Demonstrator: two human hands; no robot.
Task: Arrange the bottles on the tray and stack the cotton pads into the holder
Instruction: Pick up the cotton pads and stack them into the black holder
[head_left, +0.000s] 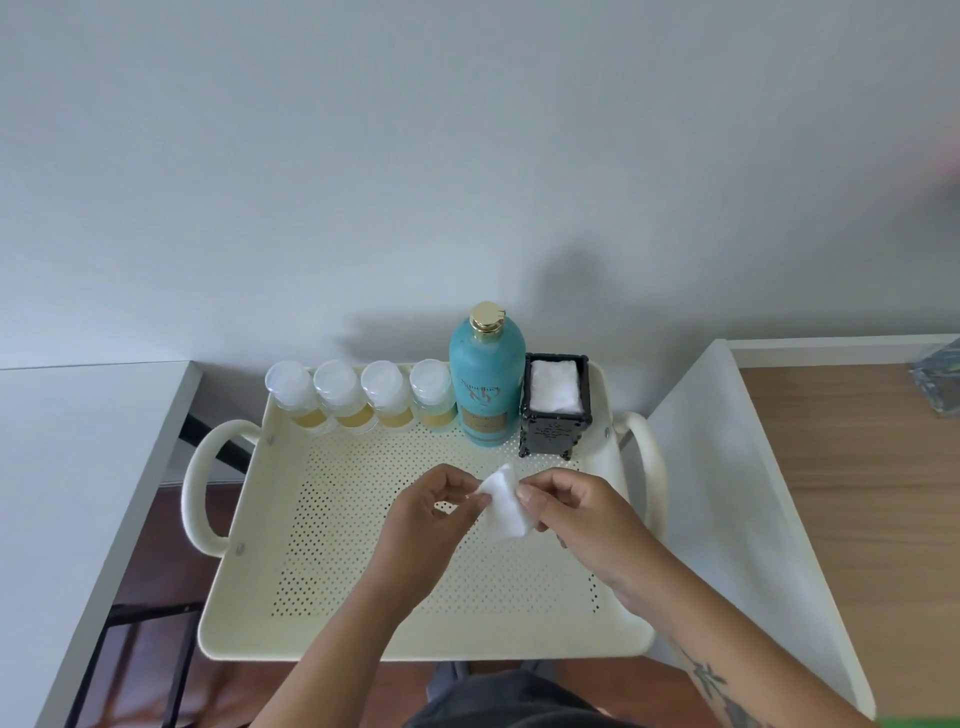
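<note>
Right now the cotton pad (506, 501) hangs between my two hands above the middle of the tray (249, 597), clear of its dotted floor. My left hand (431, 525) pinches its near-left corner and my right hand (576, 512) pinches its right edge, fingers curled. The pad tilts, with its long side running from far-left to near-right. It may be one pad or a few pressed together; I can't tell. The holder (555, 410) stands in the tray's far right corner, already holding white pads, straight beyond the pad and nearer my right hand. The tall blue bottle (485, 379) touches its left side, with four small bottles (358, 395) in a row further left.
</note>
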